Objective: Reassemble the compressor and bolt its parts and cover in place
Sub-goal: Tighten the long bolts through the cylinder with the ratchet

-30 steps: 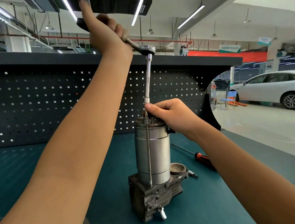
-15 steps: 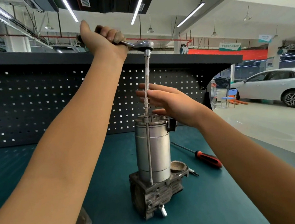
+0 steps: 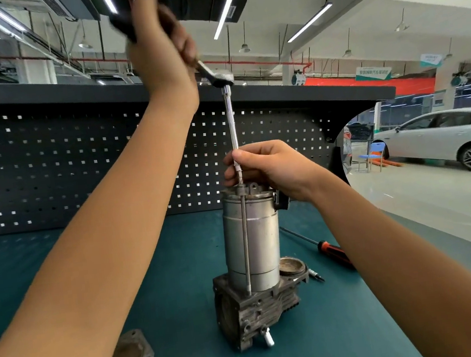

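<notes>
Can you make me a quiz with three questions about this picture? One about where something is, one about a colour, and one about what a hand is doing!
1. Where is the screwdriver?
A. on the table, right of the compressor
B. on top of the compressor
C. hanging on the pegboard

2. What colour is the table?
A. red
B. teal
C. yellow

3. What is the right hand doing?
A. lying flat on the table
B. gripping the bar just above the compressor
C. holding the screwdriver

Answers:
1 A, it lies flat on the table to the compressor's right.
2 B, the bare top is teal.
3 B, its fingers curl round the bar.
</notes>
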Tool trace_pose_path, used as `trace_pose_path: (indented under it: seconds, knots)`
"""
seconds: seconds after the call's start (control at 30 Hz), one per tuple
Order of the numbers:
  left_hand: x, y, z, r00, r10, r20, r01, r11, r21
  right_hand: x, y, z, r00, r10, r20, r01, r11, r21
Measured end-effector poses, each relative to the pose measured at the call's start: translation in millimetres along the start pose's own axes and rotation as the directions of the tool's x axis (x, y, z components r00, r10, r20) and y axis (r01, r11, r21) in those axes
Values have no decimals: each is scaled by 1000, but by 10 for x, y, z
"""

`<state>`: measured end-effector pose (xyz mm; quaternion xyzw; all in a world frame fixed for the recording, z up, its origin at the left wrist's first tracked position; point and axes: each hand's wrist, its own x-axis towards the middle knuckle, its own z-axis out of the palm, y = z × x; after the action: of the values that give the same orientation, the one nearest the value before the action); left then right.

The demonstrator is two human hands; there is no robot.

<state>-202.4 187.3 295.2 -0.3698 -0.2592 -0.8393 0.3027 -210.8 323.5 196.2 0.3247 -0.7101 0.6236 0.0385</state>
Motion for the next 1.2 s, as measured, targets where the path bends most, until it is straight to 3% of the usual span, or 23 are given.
trace_pose_path:
  seconds: [0.07,0.1,0.17,0.2,0.33,0.47,0.57,0.7,0.73,0.8,0.83,0.87,0.97,1.2]
  knots:
    - [-138,31,161,956,209,205,-258,933,250,3,18,4,1000,-16,-18,16,1000,6]
    - [-227,41,229,896,299,328,-406,852,332,0,22,-4,999,-27,-20,27,999,19]
    - [-372,53,325,796,361,485,-559,746,363,-21,10,-6,999,-37,-20,38,998,52]
    - [-402,74,342,811,342,474,-534,763,363,-32,5,-5,999,-34,-20,35,998,60]
    - [-318,144,244,961,149,232,-198,959,203,-37,-11,-8,1000,18,-16,-17,998,62]
    - [-241,141,212,987,45,153,-55,997,59,-27,-56,5,998,69,-13,-68,996,61]
    - [-224,128,184,996,9,92,-3,998,-62,-18,-34,12,996,71,-57,-70,997,25]
    - [-193,120,80,998,-22,63,33,984,-178,-74,-7,64,988,21,-153,-55,975,-217]
    - [-193,117,60,997,-21,73,35,982,-187,-85,-14,70,984,-6,-180,-62,926,-373]
    - [-197,111,47,996,-14,89,32,980,-195,-98,-20,57,980,-1,-198,-150,651,-745]
    - [-198,110,54,996,-12,92,30,980,-196,-110,-16,48,977,61,-206,-208,516,-831]
    - [-198,109,62,996,-11,90,29,980,-196,-125,-20,48,964,150,-220,-265,448,-854]
    - [-194,117,74,996,-11,84,28,979,-203,-123,8,50,925,312,-217,-339,424,-840]
    - [-133,129,30,997,-62,48,73,960,-269,-105,-60,-16,927,348,-139,-312,514,-799]
